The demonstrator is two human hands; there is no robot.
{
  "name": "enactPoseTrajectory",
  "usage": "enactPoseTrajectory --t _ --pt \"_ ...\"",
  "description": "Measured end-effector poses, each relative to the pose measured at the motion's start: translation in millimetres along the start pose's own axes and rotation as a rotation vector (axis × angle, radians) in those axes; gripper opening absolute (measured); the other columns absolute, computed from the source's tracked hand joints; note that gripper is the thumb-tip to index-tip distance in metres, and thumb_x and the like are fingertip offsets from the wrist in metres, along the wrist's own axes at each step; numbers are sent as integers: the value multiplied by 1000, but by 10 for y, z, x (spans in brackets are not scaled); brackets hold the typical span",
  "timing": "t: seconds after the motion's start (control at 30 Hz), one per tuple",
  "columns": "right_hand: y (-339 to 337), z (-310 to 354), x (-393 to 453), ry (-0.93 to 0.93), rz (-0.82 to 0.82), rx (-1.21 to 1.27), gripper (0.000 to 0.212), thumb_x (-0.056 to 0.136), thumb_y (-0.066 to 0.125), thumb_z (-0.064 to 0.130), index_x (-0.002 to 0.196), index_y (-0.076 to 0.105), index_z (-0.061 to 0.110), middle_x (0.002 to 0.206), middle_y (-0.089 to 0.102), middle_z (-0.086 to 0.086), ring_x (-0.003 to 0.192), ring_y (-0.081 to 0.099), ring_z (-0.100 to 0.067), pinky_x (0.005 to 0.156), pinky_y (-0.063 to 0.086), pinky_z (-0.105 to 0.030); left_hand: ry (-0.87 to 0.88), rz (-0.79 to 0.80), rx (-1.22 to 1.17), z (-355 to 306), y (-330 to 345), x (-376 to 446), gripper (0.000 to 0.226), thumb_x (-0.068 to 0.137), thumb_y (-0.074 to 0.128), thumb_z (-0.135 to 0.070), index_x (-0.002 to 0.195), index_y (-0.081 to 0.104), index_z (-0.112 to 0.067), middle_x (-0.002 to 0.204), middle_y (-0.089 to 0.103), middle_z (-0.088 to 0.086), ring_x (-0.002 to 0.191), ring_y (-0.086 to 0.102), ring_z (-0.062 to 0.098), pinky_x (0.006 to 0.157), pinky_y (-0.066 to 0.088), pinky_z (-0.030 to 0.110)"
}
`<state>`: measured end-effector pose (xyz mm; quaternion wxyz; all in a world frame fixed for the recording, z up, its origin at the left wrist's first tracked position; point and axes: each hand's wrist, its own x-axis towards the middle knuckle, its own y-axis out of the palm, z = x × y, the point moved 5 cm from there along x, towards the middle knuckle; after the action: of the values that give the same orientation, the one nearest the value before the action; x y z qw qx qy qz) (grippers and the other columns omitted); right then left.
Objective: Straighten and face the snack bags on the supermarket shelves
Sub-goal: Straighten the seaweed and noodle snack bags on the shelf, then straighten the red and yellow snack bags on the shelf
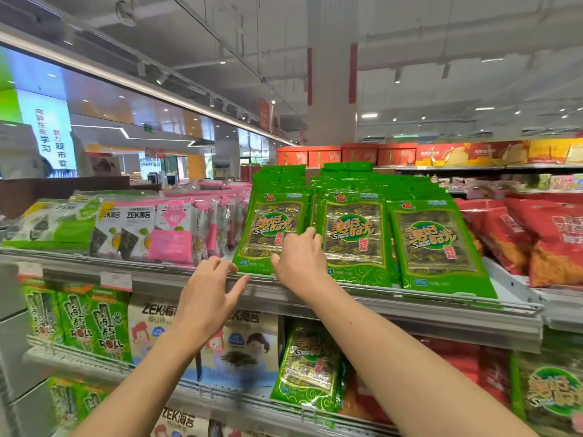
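Three rows of green seaweed snack bags stand on the top shelf (410,305). The left green bag (268,228) leans a little to the left. My right hand (299,260) lies on its lower right part, fingers curled against the front and reaching toward the middle green bag (353,234). My left hand (209,294) hovers at the shelf's front rail just below the left bag's bottom corner, fingers spread and holding nothing. The right green bag (438,244) stands apart from both hands.
Pink and white ZEK seaweed packs (157,228) fill the shelf to the left, red snack bags (530,241) to the right. Lower shelves hold green roll packs (91,320), cartoon ZEK bags (239,345) and more green bags (309,364).
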<state>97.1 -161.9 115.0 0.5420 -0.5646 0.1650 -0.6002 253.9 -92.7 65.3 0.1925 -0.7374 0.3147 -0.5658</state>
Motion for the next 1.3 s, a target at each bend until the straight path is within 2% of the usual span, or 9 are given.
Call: enactPoseTrajectory --t 0.13,0.3,0.53,0.63,0.7,0.9,1.07,1.17,1.3 --pt "-276 -384 -132 22 -89 222 35 98 61 36 116 65 7 123 55 -15 116 54 -33 95 48 -43 -33 -61 -16 -310 54 -15 25 93 65 -36 99 69 -12 100 61 4 100 56 23 82 47 38" --pt "-759 -1237 -415 168 -176 458 27 92 67 34 105 77 13 100 76 -4 99 69 -20 90 53 -32 99 -83 -198 -1287 281 3 14 91 69 -27 94 69 -13 95 64 2 96 57 22 82 44 36" --pt "-1601 -2714 -1025 416 -287 671 11 89 72 23 82 73 15 82 76 -5 80 75 -25 82 61 -47 170 31 -608 -3082 705 -74 10 91 68 -24 86 70 -16 85 71 -1 81 65 19 80 51 38" --pt "-2014 -3390 -1413 492 -330 696 14 90 72 22 77 70 17 65 72 1 69 74 -24 61 61 -36 156 95 -722 -3853 847 -213 10 91 69 -23 85 72 -15 79 70 -4 76 66 16 79 52 34" --pt "-2277 -3851 -1682 534 -346 722 15 91 73 22 78 68 15 61 71 2 63 73 -21 62 60 -36 166 129 -785 -4366 919 -342 8 90 70 -22 84 71 -18 76 69 -5 74 65 13 75 50 31" --pt "-3087 -5224 -2598 694 -372 775 13 91 74 21 87 64 13 69 70 -3 47 64 -7 43 48 -20 147 278 -886 -5892 1191 -783 12 92 67 -30 91 71 -19 84 69 -9 82 64 6 69 46 26" --pt "-3620 -6103 -3264 783 -406 791 14 92 71 12 80 66 9 66 63 -6 46 57 -13 44 46 -22 82 324 -939 -6784 1419 -1080 20 93 65 -34 105 68 -18 100 68 -5 92 63 9 79 52 30" --pt "-3777 -6459 -3465 833 -428 788 15 91 70 7 77 63 10 64 61 -7 45 54 -13 43 43 -20 59 312 -891 -7061 1516 -1094 32 93 65 -34 118 62 -15 115 62 1 103 60 16 93 51 40" --pt "-3903 -6794 -3401 817 -411 766 17 91 70 11 76 63 11 68 60 -7 50 53 -15 51 44 -27 35 301 -868 -7262 1628 -997 48 92 66 -34 132 54 -11 128 57 7 112 57 21 100 48 41"
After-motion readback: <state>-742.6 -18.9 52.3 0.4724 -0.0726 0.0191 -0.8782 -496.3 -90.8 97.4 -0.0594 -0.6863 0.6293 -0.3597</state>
